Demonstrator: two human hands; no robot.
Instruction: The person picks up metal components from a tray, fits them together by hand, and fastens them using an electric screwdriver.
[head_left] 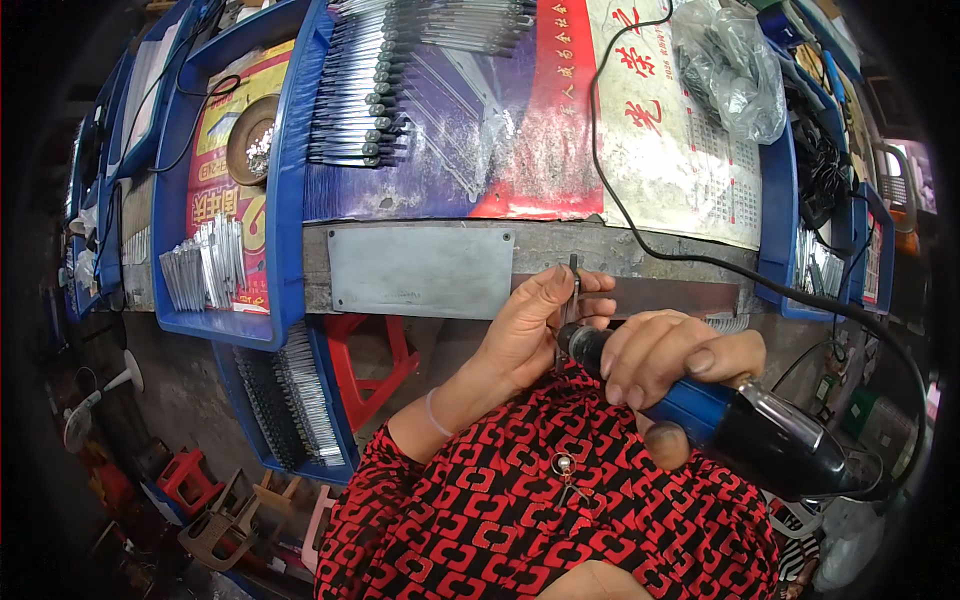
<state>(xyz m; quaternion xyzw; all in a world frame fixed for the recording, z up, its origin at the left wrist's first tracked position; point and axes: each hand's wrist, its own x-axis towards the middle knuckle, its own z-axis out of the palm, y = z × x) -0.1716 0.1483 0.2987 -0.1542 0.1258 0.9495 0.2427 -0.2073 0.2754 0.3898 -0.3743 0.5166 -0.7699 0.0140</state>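
My left hand (pixel 520 325) is closed around a thin dark metal piece (pixel 574 266) and holds it upright in front of my chest, just off the near edge of the bench. In my right hand (pixel 665 365) is a blue and black electric screwdriver (pixel 775 435), gripped around its body. Its black nose (pixel 584 346) points left and reaches the lower part of the piece, close to the left fingers. The fingers and the nose hide the tip, so contact there cannot be made out.
Rows of slim metal rods (pixel 365 95) lie on the poster-covered bench. A blue tray (pixel 285 190) holds a round bowl (pixel 240 140) and silver pieces. At right stand a blue bin (pixel 775 210) and a clear plastic bag (pixel 755 90). A black cord (pixel 690 258) crosses the bench.
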